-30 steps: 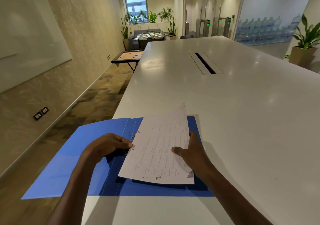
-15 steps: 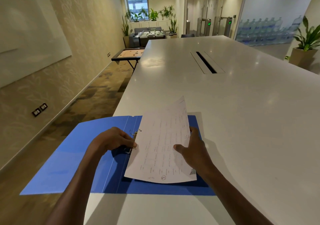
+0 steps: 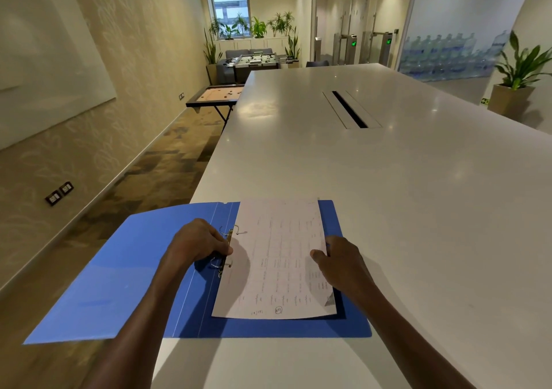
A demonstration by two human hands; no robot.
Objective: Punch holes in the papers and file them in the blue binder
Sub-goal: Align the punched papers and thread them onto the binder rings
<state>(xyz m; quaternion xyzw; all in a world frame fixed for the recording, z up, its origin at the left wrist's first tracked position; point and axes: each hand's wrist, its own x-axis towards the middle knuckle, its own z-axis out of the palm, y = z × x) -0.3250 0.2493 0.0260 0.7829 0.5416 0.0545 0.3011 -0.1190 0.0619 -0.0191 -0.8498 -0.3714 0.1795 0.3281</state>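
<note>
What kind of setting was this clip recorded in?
Most likely an office meeting room or lobby area: a long white conference table with a cable slot, access turnstiles with green lights, and a foosball table beyond.

Worn on the head, looking forward and down from above the table's (image 3: 388, 179) near left corner, close over binder (image 3: 125, 284) and hands, far along the room.

glossy white table (image 3: 388, 209), matt paper sheet (image 3: 280, 257)
</note>
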